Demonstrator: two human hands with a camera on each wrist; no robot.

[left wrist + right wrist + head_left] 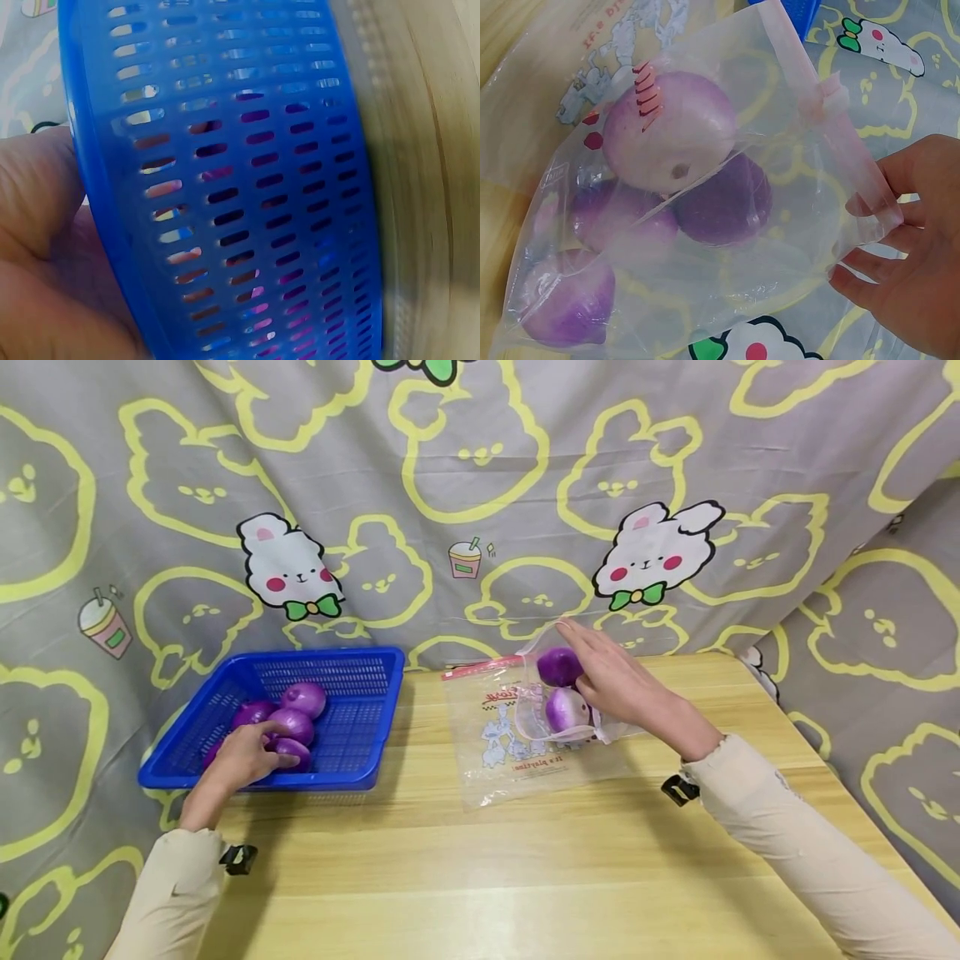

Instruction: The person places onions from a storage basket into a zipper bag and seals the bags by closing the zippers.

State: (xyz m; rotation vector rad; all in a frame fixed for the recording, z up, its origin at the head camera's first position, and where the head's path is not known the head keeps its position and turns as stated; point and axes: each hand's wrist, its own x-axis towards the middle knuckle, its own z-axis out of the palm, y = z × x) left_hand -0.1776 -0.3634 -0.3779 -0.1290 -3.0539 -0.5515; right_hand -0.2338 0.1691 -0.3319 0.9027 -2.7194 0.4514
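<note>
the left hand [243, 758] is reaching into the blue basket [375, 670] at the desk's [480, 860] left edge, fingers curling round one purple onion [291, 750] – the nearest of the few lying there, so it is the easy one to lift out. the left wrist view is showing only the basket's slotted wall, close up and blurred. the right hand [618, 681] is lying at the mouth of a clear zip bag [510, 752] on the desk, fingers fairly straight, their tips hooking the rim and holding it wide – likely so another onion can drop in. through the plastic, the right wrist view is showing four bagged onions [671, 139] bunching together, one pale on top.
</note>
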